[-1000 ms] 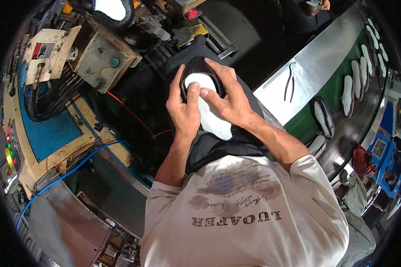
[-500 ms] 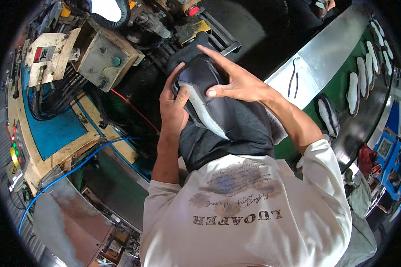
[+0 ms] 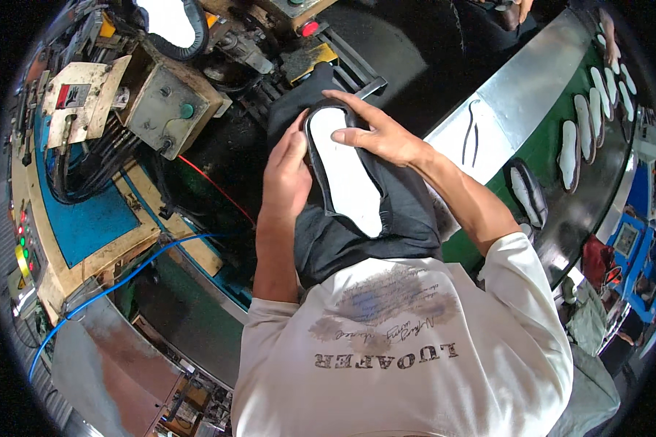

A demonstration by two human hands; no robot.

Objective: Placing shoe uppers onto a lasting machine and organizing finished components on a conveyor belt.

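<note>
A black shoe upper [image 3: 345,164] lies over my lap with its white insole side facing up, and its black edge wraps round the rim. My left hand [image 3: 288,171] is closed along its left side near the far end. With the thumb laid on the white insole, my right hand [image 3: 386,137] grips the far right side, its index finger reaching past the far tip. The underside of the shoe upper is hidden against my dark trousers.
To the right, a green conveyor [image 3: 499,207] carries several white-soled shoe uppers, one dark upper [image 3: 528,193] nearest. A metal ledge [image 3: 521,95] holds two thin black strips [image 3: 469,135]. A machine with a control box [image 3: 171,109] stands left, a blue hose [image 3: 124,280] below. Another person's hand shows top right.
The shoe upper has rolled over in my hands, from showing its black side to showing the white insole. My left thumb has come off the insole edge; my right thumb now rests on it.
</note>
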